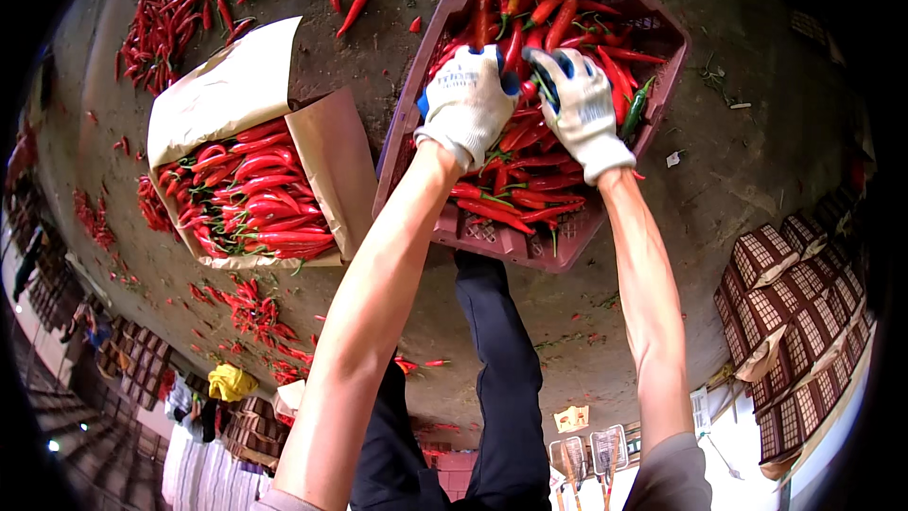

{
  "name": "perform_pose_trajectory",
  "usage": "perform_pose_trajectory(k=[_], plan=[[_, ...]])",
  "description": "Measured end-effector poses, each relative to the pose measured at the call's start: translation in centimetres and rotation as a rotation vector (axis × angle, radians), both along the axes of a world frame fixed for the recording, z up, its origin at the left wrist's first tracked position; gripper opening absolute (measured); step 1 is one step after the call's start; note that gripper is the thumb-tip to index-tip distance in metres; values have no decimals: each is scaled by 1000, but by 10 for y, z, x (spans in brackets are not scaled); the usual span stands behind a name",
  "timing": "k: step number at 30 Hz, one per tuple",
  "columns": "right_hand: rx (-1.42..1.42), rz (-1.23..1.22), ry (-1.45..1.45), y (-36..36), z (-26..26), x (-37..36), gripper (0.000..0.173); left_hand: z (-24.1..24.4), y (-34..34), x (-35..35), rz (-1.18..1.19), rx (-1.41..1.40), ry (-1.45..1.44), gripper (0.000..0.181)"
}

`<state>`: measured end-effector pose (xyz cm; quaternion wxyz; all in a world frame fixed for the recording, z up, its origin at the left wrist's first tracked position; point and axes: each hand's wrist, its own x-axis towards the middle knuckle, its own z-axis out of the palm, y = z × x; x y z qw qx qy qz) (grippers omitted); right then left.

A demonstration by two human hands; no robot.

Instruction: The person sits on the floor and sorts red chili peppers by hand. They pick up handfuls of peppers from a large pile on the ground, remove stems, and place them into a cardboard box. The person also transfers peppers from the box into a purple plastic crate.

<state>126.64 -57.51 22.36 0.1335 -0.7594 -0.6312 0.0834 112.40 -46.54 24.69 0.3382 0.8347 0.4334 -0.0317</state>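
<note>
A mauve plastic crate [533,250] full of red chili peppers [546,177] stands tilted in view before me. My left hand [474,96], in a white knit glove with blue palm coating, curls down over the peppers; its fingertips are partly hidden. Close beside it, my right hand [578,103], gloved alike, pinches a green pepper stem between thumb and fingers. A dark green chili [637,110] rests by the crate's right wall. To the left sits a paper-lined box [330,156] packed with red chilies [266,188] in rows, one paper flap [227,89] folded outward.
Loose red chilies [159,21] lie heaped on the concrete floor [745,135] at upper left, with a smaller pile [255,312] below the box. Stacked brown crates [801,298] stand at right. A yellow cloth [232,382] and more stacked crates [145,362] appear at lower left.
</note>
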Motion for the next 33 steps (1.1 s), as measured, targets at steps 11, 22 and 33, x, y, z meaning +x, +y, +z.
perform_pose_trajectory(k=[11, 22, 33], plan=[[-131, 122, 121, -140, 43, -44, 62, 37, -93, -57, 229, -76, -143, 35], [6, -431, 151, -111, 61, -16, 32, 11, -51, -7, -904, 272, -63, 50], [-216, -719, 142, -102, 35, 9, 35, -2, -18, -44, -469, 304, -253, 44]])
